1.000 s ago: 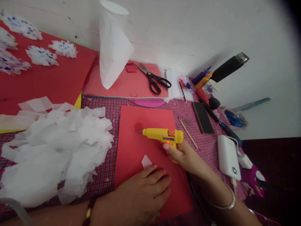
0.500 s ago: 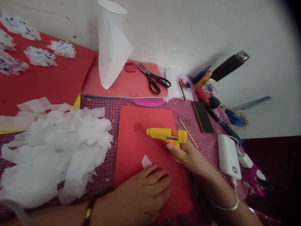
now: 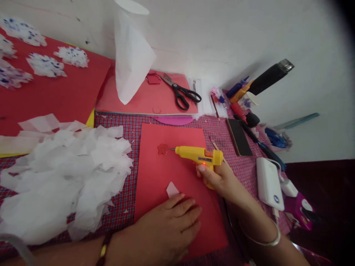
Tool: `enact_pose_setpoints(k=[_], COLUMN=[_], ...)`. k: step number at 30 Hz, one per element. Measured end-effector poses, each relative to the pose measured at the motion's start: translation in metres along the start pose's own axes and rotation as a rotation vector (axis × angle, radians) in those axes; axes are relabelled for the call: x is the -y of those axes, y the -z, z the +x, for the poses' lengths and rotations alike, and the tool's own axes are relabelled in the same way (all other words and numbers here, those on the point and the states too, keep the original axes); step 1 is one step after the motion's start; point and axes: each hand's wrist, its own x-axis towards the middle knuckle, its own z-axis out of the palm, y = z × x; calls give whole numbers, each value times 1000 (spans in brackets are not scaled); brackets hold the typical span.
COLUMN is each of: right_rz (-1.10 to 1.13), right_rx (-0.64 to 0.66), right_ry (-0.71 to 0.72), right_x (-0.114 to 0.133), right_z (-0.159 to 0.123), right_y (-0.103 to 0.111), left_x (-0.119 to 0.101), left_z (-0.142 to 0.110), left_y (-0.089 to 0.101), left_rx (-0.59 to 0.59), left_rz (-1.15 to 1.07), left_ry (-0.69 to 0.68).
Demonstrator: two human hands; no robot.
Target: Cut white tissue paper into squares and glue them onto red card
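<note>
My right hand (image 3: 217, 179) is wrapped round the handle of a yellow hot glue gun (image 3: 198, 155), which has a small red light glowing. Its metal nozzle points left, close to the right edge of a small clear glue patch (image 3: 162, 149) with a wavy outline. That patch lies on a sheet of red paper (image 3: 155, 168). My left hand (image 3: 166, 227) rests flat on the lower part of the sheet, fingers stretched out. A pointed piece of white paper (image 3: 172, 189) shows just beyond its index finger; whether they touch I cannot tell.
To the left lies a heap of white paper pieces (image 3: 69, 173). Black-handled scissors (image 3: 181, 94) rest on red sheets behind. A white paper cone (image 3: 131, 55) stands by the wall. On the right are a phone (image 3: 239, 137), a stick (image 3: 219, 151) and a white power bank (image 3: 269, 184).
The glue gun has shifted slightly right and its nozzle has moved from the patch's lower part to its right edge. The glue outline looks fuller. My left hand stays in place.
</note>
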Motion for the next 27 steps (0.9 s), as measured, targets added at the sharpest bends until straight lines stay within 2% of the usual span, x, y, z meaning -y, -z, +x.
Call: enact_pose_setpoints(k=[14,22,27], right_rz=[40,50,62], right_rx=[-41,-1,-21], right_ry=[-20,-51,-55], right_x=[2,3,3], right_z=[-3,-4,-3], right_y=[1,0,0], left_x=[-1,-1,-1], left_z=[1,2,1], left_y=[4,7,6], left_rx=[0,7,15], left_rz=[5,-19,-20], left_ry=[11,19,10])
